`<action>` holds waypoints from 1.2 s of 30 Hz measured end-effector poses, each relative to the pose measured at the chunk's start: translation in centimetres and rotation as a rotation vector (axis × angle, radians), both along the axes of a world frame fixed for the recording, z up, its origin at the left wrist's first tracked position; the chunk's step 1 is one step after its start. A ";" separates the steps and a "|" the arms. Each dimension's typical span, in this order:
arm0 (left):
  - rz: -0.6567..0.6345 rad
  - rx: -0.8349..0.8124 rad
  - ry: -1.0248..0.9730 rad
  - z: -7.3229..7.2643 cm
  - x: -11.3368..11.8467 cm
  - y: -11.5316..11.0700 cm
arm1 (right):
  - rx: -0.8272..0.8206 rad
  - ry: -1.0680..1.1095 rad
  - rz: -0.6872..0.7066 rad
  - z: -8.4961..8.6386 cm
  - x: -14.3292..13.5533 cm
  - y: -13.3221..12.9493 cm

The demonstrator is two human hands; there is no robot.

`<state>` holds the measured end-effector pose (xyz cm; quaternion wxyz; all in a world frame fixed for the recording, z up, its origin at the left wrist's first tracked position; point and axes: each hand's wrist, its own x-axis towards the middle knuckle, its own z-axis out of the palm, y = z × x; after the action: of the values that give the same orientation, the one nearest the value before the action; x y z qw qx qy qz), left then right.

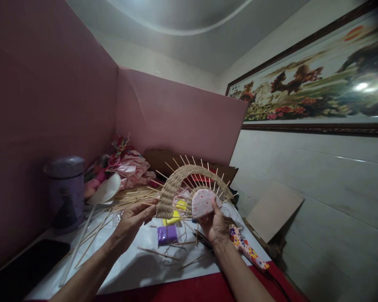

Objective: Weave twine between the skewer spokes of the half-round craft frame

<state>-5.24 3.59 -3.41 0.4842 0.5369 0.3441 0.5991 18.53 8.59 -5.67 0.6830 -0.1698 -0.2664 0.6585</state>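
Observation:
Raised above the table is a woven fan [171, 186], a half ring of brownish cord threaded through thin sticks that poke out all round its rim. A pale half-round piece with red dots [203, 202] covers its inner middle. My left hand [135, 220] pinches the fan's left edge near the stick ends. My right hand [214, 224] grips the dotted centre from below, thumb lying on its front. Beneath the fan lie a purple packet [167, 235] and a yellow packet [172, 217], partly hidden by it.
Loose sticks [132, 197] lie on the white table cover [122, 272]. A flower-patterned tool with a cord [248, 251] rests at right. A lilac bin [66, 193], a white round fan [105, 188] and pink cloth [132, 167] stand left. A brown board [274, 212] leans by the wall.

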 end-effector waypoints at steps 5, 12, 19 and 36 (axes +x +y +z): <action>0.035 0.000 -0.015 -0.4 0.1 0.3 | -0.094 0.018 0.006 0.0 -0.7 -0.7; 0.146 -0.056 0.044 -0.2 -0.2 0.5 | -0.134 0.075 -0.058 0.0 -0.6 -0.5; 0.440 0.165 0.327 -0.7 -0.7 1.2 | -0.041 -0.026 -0.092 0.8 -0.4 -0.7; 0.755 0.364 0.752 -1.1 -1.5 1.3 | -0.074 -0.001 -0.216 1.0 0.5 -0.2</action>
<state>-6.72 4.87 -4.48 -0.0206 0.6280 0.5523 0.5478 19.05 8.43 -4.68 0.7431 -0.2229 -0.2222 0.5906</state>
